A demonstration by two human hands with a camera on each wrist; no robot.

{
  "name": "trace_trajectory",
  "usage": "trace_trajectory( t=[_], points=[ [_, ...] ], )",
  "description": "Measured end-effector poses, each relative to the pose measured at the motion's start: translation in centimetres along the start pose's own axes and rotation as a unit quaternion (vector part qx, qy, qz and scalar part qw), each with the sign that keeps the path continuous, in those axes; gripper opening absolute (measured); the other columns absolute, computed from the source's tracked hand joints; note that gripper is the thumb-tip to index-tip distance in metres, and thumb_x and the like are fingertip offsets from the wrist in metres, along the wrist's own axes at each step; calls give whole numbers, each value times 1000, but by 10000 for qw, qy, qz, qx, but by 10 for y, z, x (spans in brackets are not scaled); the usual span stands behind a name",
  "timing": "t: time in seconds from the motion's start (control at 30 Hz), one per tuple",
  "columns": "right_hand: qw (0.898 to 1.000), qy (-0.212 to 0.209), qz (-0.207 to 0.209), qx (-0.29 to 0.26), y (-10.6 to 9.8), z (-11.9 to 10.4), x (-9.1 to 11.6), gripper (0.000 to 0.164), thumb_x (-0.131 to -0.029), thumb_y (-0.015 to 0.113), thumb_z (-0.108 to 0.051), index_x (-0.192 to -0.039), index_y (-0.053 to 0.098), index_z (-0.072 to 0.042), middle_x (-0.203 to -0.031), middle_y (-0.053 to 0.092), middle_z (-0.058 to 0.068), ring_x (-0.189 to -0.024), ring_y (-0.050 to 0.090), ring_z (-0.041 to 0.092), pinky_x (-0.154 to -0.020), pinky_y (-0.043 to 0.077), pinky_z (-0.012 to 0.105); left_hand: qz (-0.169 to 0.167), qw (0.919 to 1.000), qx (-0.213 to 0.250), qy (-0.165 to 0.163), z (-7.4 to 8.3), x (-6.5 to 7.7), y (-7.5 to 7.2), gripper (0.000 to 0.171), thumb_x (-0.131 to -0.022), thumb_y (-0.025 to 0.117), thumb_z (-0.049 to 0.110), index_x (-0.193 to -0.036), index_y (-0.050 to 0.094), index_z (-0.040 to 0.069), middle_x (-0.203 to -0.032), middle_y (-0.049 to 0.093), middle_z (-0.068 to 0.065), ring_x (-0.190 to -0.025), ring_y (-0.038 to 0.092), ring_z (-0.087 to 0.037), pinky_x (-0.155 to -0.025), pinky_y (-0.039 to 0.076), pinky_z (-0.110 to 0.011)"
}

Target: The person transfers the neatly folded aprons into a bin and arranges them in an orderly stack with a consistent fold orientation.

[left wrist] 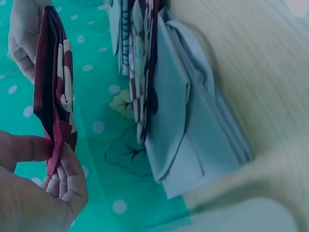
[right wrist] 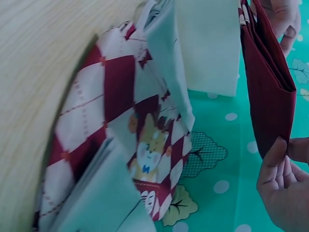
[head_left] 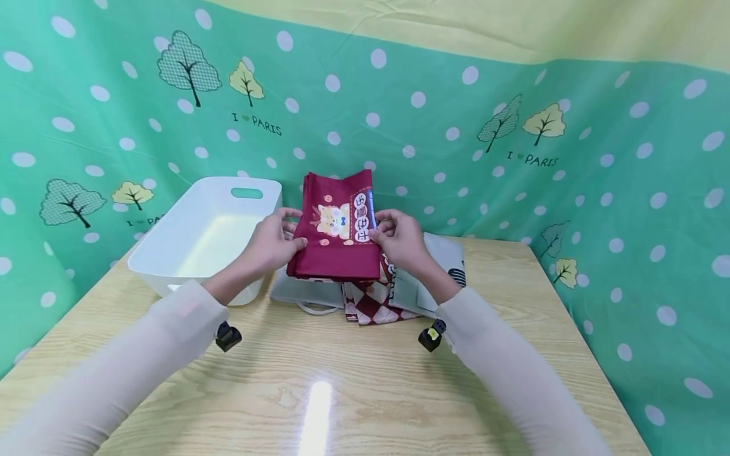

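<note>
At far middle, right of white bin [head_left: 196, 209]: holding folded maroon fabric [head_left: 334, 261] aloft, pinched between thumb and fingers of left hand [head_left: 274, 239] and right hand [head_left: 402, 240]. Best kept level, layers together.

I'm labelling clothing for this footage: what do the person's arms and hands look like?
The left sleeve and right sleeve are pale off-white and end short of the hands. The left hand and right hand wear no gloves. A small black device shows by the left sleeve's end; its right counterpart bears a yellow mark.
</note>
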State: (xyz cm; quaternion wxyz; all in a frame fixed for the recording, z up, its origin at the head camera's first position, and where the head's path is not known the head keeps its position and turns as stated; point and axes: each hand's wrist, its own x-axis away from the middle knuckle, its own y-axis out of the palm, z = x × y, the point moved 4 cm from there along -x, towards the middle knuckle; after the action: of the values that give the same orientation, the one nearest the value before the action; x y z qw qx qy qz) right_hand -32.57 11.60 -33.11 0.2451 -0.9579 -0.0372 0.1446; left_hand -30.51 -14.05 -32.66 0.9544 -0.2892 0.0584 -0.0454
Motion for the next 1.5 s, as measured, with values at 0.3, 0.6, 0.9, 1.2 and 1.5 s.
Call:
trace_trajectory(
  t=[0.3, 0.6, 0.9, 1.2, 1.5],
  points=[
    [9994, -52, 42, -336, 10, -21, -10, 35, -97, 71, -11, -129, 64, 0, -93, 65, 10, -80, 62, 20, -64, 56, 26, 142, 9998, -116, -22, 9, 2, -27, 56, -98, 64, 6, -149, 41, 1, -117, 59, -21, -101, 65, -33, -81, 62, -41],
    [9988, -44, 209, -452, 27, -43, -17, 36, -98, 70, -14, -131, 64, -3, -93, 65, 9, -81, 62, 19, -63, 56, 26, 300, 9992, -246, -44, 11, 5, -54, 58, -98, 64, 6, -150, 40, 0, -120, 59, -25, -101, 67, -38, -79, 62, -45],
    [9977, -16, 273, -618, 49, -64, -28, 38, -97, 71, -14, -134, 65, -5, -93, 65, 6, -80, 63, 17, -63, 56, 25, 573, 9972, -446, -172, -1, 3, -81, 61, -97, 67, 9, -152, 39, 2, -119, 58, -24, -103, 67, -41, -82, 61, -49],
    [9971, -292, 310, -631, 67, -75, -34, 38, -98, 71, -13, -134, 65, -3, -92, 64, 7, -77, 63, 16, -61, 57, 24, 779, 9955, -501, -173, -15, 1, -96, 57, -98, 65, 10, -150, 42, 1, -122, 56, -25, -105, 64, -39, -81, 62, -46],
    [9964, -398, 380, -648, 98, -82, -40, 38, -98, 71, -13, -134, 65, -3, -91, 65, 4, -77, 63, 11, -59, 55, 21, 958, 9937, -510, -271, -31, 1, -119, 60, -100, 62, 10, -154, 38, 1, -127, 54, -28, -107, 62, -41, -74, 63, -39]
  ],
)
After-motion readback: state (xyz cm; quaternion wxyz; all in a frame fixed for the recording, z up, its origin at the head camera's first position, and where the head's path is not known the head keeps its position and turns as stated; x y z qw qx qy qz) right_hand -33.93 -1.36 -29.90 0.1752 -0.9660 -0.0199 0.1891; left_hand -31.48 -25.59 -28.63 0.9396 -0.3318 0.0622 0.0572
